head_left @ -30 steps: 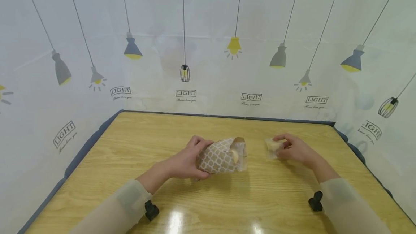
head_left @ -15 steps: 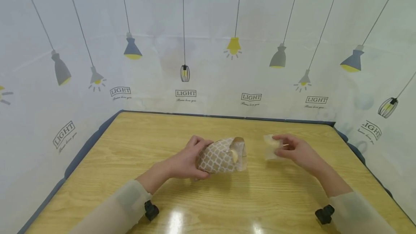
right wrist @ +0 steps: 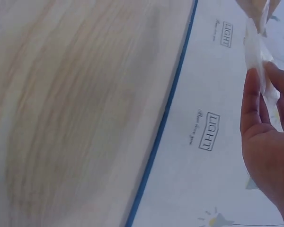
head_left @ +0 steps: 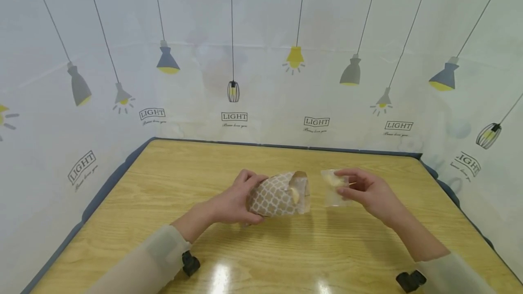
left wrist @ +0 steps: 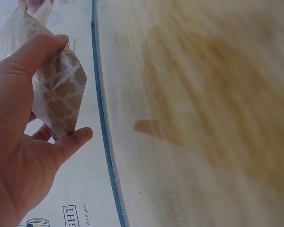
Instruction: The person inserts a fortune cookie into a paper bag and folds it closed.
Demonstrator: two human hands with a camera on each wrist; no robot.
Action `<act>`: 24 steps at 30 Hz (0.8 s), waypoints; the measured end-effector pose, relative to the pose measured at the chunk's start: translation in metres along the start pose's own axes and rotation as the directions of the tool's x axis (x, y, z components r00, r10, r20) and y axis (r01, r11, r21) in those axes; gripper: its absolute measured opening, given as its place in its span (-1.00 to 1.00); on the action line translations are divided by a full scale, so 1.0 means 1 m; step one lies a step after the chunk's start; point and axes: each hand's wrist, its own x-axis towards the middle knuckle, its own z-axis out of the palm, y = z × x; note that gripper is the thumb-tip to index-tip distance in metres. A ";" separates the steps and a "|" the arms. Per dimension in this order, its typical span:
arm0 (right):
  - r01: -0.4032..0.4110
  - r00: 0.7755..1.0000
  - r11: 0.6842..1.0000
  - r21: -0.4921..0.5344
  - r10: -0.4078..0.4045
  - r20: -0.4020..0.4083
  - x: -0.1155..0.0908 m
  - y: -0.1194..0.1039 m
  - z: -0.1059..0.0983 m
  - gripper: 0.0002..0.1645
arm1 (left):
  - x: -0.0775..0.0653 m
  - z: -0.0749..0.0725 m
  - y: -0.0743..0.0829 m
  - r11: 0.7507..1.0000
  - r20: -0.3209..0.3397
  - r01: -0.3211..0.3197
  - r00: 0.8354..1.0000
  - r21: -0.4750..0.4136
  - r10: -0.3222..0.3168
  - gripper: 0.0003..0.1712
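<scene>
Left hand [head_left: 233,201]: grips the bag from its closed end, fingers [left wrist: 75,140] curled round it, thumb on one side and the others opposite.
Right hand [head_left: 373,196]: pinches the packet by its near side, thumb against fingertips.
Bag [head_left: 271,198]: brown paper with a white lattice print, lying slantwise in the left hand, raised off the counter; its mouth gapes toward the right hand.
Bag's mouth: torn-looking, ragged paper along the rim, with something pale yellow [head_left: 295,195] showing inside.
Packet [head_left: 333,198]: small, see-through, something yellowish in its upper part; raised off the counter, near the bag's mouth, a narrow gap between them in the head view.
Wrists: a black clip at each, the left one [head_left: 190,264] and the right one [head_left: 410,280], beside pale sleeves [head_left: 140,257].
Counter [head_left: 261,253]: light wood grain, under both hands, two bright reflections at its near side.
Edging [head_left: 286,147]: dark blue, along the counter's far side and both flanks.
Backdrop [head_left: 261,22]: whitish sheeting round three sides, printed with hanging lamps in grey, blue and yellow, and boxed "LIGHT" lettering below them.
</scene>
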 end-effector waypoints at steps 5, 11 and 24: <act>0.021 0.999 0.998 0.067 -0.023 0.031 -0.005 -0.020 0.001 -0.38 | 0.000 0.000 0.000 1.000 -0.003 0.000 1.000 0.003 0.000 0.19; 0.030 0.996 0.994 0.109 -0.039 0.080 0.000 -0.034 0.008 -0.37 | 0.000 -0.001 0.001 1.000 0.000 0.002 1.000 -0.002 -0.002 0.19; 0.087 0.995 0.989 -0.123 -0.080 0.060 0.011 -0.048 0.032 -0.55 | -0.001 0.000 0.002 1.000 0.001 -0.021 1.000 -0.008 0.021 0.17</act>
